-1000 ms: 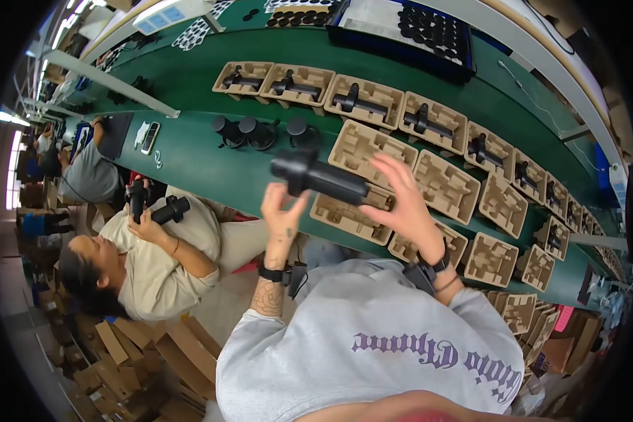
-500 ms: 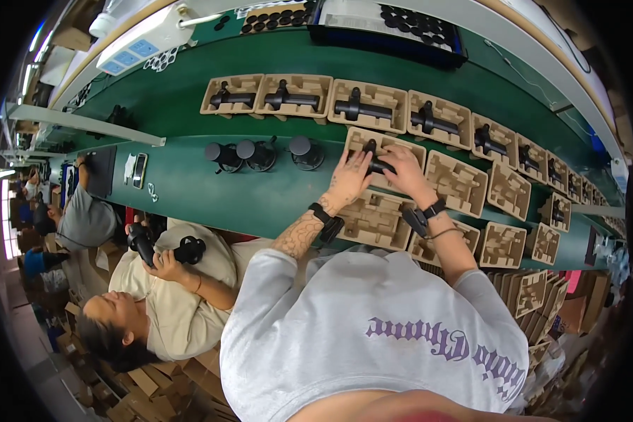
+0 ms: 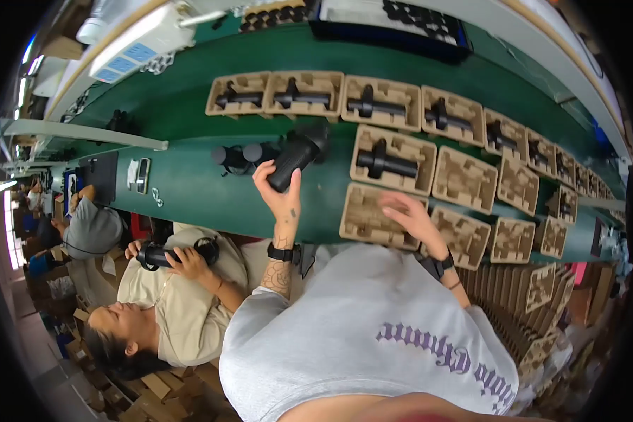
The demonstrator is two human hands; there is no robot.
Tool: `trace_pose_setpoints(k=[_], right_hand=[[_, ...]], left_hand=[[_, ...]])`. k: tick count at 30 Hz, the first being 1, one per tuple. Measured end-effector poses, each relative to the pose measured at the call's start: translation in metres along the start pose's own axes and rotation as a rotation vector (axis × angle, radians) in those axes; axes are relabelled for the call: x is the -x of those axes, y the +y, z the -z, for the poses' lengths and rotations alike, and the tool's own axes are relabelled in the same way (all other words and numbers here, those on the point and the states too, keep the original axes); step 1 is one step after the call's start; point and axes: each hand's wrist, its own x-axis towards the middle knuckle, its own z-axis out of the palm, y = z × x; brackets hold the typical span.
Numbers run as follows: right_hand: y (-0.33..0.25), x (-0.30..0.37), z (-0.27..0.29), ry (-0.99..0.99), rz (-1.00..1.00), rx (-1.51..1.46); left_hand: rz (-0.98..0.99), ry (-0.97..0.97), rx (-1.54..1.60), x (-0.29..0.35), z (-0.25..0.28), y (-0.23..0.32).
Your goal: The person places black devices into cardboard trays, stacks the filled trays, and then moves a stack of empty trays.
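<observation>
My left hand (image 3: 281,193) is closed around a black spotting scope (image 3: 295,160), raised above the green bench and tilted with its wide end away from me. Over the near moulded cardboard tray (image 3: 362,211), my right hand (image 3: 409,216) has its fingers spread, slightly blurred, with nothing in them. Just beyond it, another black scope (image 3: 394,164) lies in the cutout of a second tray (image 3: 427,151). Two more scopes stand on end at the left, a far-left scope (image 3: 226,157) and a neighbouring scope (image 3: 255,152), partly behind the held one.
A row of trays (image 3: 339,79) with black scopes runs along the back. More brown trays (image 3: 468,181) lie to the right, and stacked trays (image 3: 503,299) stand below the bench edge. A co-worker (image 3: 183,302) at left holds a black scope (image 3: 163,257). A phone (image 3: 143,174) lies nearby.
Both hands have left the scope in the tray. My left hand has moved left and lifted a standing scope; my right hand has drawn back toward me over the near tray.
</observation>
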Motion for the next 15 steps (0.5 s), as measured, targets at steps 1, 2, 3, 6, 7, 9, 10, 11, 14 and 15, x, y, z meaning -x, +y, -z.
trace_pose_setpoints(k=[1, 2, 3, 6, 7, 9, 10, 11, 14, 15], right_hand=[[-0.009, 0.000, -0.015, -0.030, 0.092, -0.188], [-0.023, -0.002, -0.029, -0.049, 0.185, -0.374], [-0.019, -0.007, -0.045, 0.010, 0.217, -0.410], [-0.012, -0.023, -0.060, 0.454, 0.270, -0.125], [-0.027, -0.015, -0.047, 0.371, 0.305, 0.195], [-0.025, -0.002, -0.022, 0.153, 0.301, 0.784], [-0.021, 0.003, -0.019, 0.111, 0.357, 0.902], [-0.012, 0.009, -0.020, 0.138, 0.358, 0.923], [0.033, 0.012, -0.027, 0.164, 0.390, 0.943], [0.037, 0.011, -0.028, 0.149, 0.431, 0.935]], left_hand=[[0.192, 0.021, 0.345, 0.022, -0.006, 0.006], [0.386, -0.041, 0.628, 0.032, -0.009, 0.047], [0.573, -0.164, 0.712, 0.053, -0.011, 0.057], [0.696, -1.114, 0.690, 0.092, -0.004, 0.051], [0.192, -1.111, 0.471, 0.093, -0.001, 0.038], [-0.302, -1.062, 0.239, 0.089, 0.008, 0.025], [0.091, -0.866, 0.329, 0.087, 0.011, 0.028], [0.474, -0.649, 0.405, 0.085, 0.015, 0.033], [-0.274, -0.900, 0.090, 0.073, -0.010, 0.036], [-0.380, -1.078, -0.010, 0.087, -0.014, 0.031]])
